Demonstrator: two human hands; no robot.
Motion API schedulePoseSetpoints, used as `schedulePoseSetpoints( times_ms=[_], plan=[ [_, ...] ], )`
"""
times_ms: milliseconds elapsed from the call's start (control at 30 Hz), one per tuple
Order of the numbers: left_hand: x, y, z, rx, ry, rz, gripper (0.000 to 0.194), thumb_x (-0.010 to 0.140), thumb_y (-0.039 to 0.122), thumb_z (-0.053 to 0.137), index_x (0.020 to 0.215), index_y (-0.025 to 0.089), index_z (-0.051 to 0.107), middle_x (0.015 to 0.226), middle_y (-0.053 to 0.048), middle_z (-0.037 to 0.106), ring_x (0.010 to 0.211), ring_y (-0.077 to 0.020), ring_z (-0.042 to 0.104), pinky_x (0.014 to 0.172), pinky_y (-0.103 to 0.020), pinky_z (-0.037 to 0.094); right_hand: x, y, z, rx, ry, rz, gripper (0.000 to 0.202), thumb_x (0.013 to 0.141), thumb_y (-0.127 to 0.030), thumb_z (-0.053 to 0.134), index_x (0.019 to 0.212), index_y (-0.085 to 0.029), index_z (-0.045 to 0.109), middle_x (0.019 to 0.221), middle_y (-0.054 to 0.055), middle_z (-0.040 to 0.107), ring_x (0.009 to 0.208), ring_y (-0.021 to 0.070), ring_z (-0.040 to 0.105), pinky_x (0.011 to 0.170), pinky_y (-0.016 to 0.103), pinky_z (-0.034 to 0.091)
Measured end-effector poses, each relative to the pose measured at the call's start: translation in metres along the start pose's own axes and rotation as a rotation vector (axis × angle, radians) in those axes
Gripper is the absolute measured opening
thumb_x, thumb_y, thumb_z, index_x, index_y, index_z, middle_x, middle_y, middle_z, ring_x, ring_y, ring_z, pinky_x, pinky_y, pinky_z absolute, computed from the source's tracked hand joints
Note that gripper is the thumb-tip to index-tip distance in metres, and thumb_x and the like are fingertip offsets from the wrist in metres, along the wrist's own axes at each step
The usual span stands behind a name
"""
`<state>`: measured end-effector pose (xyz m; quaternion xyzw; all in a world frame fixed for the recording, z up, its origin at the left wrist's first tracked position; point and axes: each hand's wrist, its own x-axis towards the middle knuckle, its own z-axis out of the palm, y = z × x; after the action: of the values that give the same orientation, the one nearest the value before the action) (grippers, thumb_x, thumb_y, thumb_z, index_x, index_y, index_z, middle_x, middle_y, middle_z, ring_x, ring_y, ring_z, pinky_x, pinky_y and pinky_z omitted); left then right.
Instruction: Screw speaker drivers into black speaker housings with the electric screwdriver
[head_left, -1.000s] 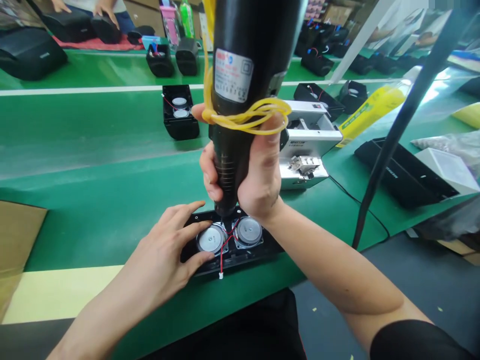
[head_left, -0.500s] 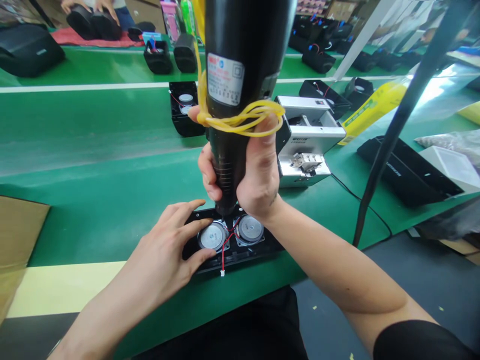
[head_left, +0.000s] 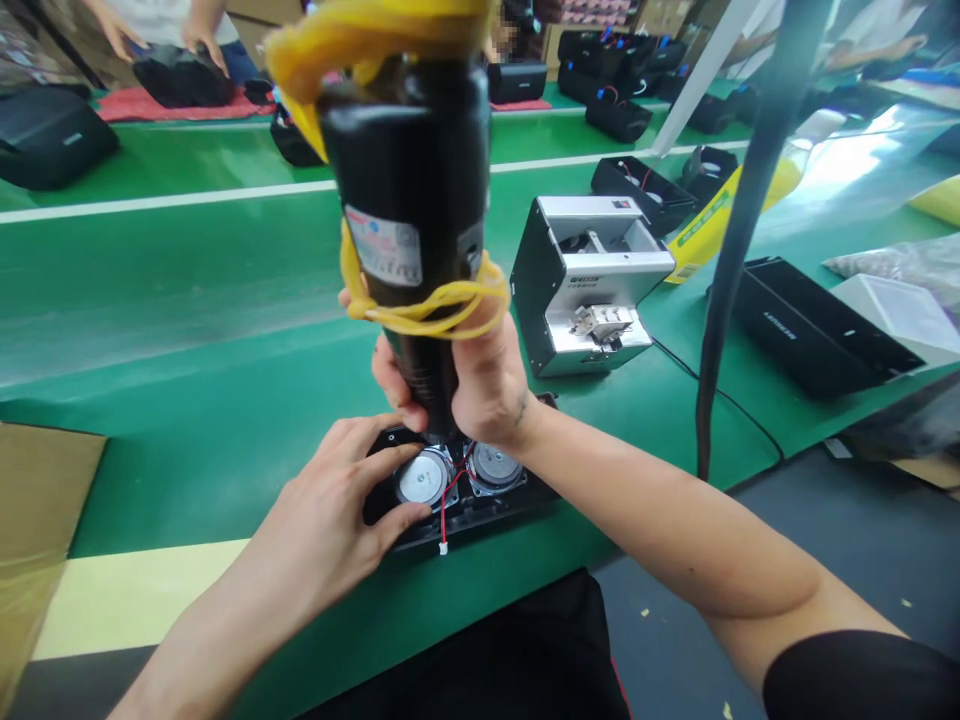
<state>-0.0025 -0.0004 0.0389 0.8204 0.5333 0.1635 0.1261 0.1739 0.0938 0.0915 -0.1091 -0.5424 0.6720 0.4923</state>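
A black speaker panel [head_left: 480,512] lies on the green bench, carrying two round silver speaker drivers: the left driver [head_left: 423,477] and the right driver [head_left: 496,466]. A red and black wire [head_left: 443,520] with a small white connector hangs over its front. My left hand [head_left: 352,480] grips the panel around the left driver, thumb in front and fingers behind. My right hand [head_left: 480,375] is wrapped round a black electric screwdriver [head_left: 409,170] with a yellow cord tied about it. The screwdriver's lower end points between the drivers; my right hand partly hides the tip.
Right of the screwdriver stands a silver screw feeder [head_left: 600,290], its cable trailing right. Beyond are a yellow bottle [head_left: 705,225] and a black speaker housing [head_left: 817,325]. A dark pole [head_left: 739,240] crosses the right side. A cardboard box [head_left: 49,500] sits left. People work across the bench.
The screwdriver's upper body has swung left and come lower in view, my right hand with it. My left hand stays on the panel. The black housing behind the screwdriver no longer shows.
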Motion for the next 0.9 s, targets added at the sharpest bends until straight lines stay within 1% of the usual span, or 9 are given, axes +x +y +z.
schedulePoseSetpoints(
  times_ms=[100,167,300,367,567,667,767,833,900],
  plan=[
    [0.001,-0.001,-0.002,-0.009,0.002,0.006,0.036,0.094,0.04,0.074,0.127,0.026,0.076,0.131,-0.011,0.068,0.118,-0.034,0.066,0.093,-0.052,0.067,-0.002,0.0,0.004,0.012,-0.02,0.023,0.06,0.09,-0.086,0.059,0.085,-0.027,0.048,0.06,-0.009,0.047,0.046,0.0109,0.045,0.041,0.027,0.037],
    [0.003,-0.001,-0.003,-0.014,0.0,0.006,0.037,0.094,0.04,0.075,0.128,0.027,0.076,0.128,-0.01,0.069,0.114,-0.0328,0.066,0.09,-0.05,0.067,-0.002,0.003,0.003,0.028,-0.043,0.027,0.061,0.089,-0.087,0.062,0.086,-0.027,0.048,0.061,-0.009,0.045,0.046,0.0109,0.045,0.041,0.026,0.038],
    [0.004,-0.002,-0.004,-0.029,-0.008,-0.018,0.037,0.091,0.044,0.077,0.125,0.028,0.078,0.126,-0.01,0.07,0.113,-0.0334,0.068,0.089,-0.05,0.067,-0.001,0.015,-0.006,0.09,-0.161,-0.031,0.048,0.098,-0.071,0.067,0.095,-0.025,0.052,0.068,-0.007,0.051,0.05,0.0101,0.049,0.044,0.023,0.044],
    [0.005,-0.002,-0.004,-0.033,-0.02,-0.034,0.038,0.09,0.048,0.077,0.123,0.029,0.079,0.123,-0.01,0.072,0.11,-0.0337,0.069,0.087,-0.05,0.067,0.0,0.02,-0.009,0.106,-0.211,-0.053,0.044,0.099,-0.066,0.068,0.099,-0.024,0.055,0.071,-0.006,0.053,0.053,0.0107,0.053,0.046,0.023,0.047],
    [0.005,-0.003,-0.001,-0.021,0.001,-0.039,0.035,0.091,0.048,0.075,0.121,0.03,0.079,0.12,-0.01,0.072,0.109,-0.034,0.069,0.082,-0.047,0.067,0.002,0.022,-0.009,0.05,-0.188,-0.076,0.049,0.102,-0.072,0.056,0.09,-0.024,0.05,0.069,-0.009,0.047,0.053,0.0071,0.05,0.048,0.02,0.046],
    [0.002,-0.003,0.002,-0.016,0.019,-0.025,0.035,0.092,0.044,0.075,0.123,0.032,0.078,0.122,-0.009,0.072,0.109,-0.033,0.069,0.086,-0.048,0.068,0.003,0.021,-0.007,0.036,-0.207,-0.074,0.054,0.096,-0.078,0.056,0.086,-0.025,0.05,0.066,-0.01,0.047,0.052,0.0063,0.048,0.049,0.022,0.045],
    [-0.001,-0.004,0.005,-0.002,0.028,-0.015,0.037,0.093,0.043,0.074,0.129,0.034,0.076,0.134,-0.008,0.07,0.121,-0.0342,0.067,0.095,-0.049,0.066,0.001,0.006,-0.005,0.031,-0.172,-0.056,0.054,0.095,-0.078,0.059,0.087,-0.026,0.049,0.065,-0.009,0.05,0.05,0.0074,0.046,0.047,0.023,0.043],
    [-0.004,-0.005,0.008,0.015,0.039,-0.006,0.038,0.095,0.045,0.073,0.131,0.035,0.075,0.141,-0.008,0.068,0.129,-0.0346,0.065,0.1,-0.05,0.065,0.0,-0.016,-0.006,0.024,-0.068,-0.061,0.057,0.095,-0.082,0.059,0.09,-0.026,0.051,0.066,-0.008,0.053,0.048,0.0089,0.047,0.043,0.023,0.042],
    [-0.005,-0.005,0.01,0.035,0.053,0.002,0.036,0.097,0.045,0.071,0.132,0.036,0.074,0.143,-0.007,0.067,0.129,-0.0336,0.066,0.098,-0.049,0.066,0.0,-0.044,-0.014,0.004,0.049,-0.127,0.061,0.091,-0.086,0.06,0.097,-0.026,0.057,0.064,-0.007,0.057,0.044,0.0101,0.047,0.04,0.024,0.039]
  ],
)
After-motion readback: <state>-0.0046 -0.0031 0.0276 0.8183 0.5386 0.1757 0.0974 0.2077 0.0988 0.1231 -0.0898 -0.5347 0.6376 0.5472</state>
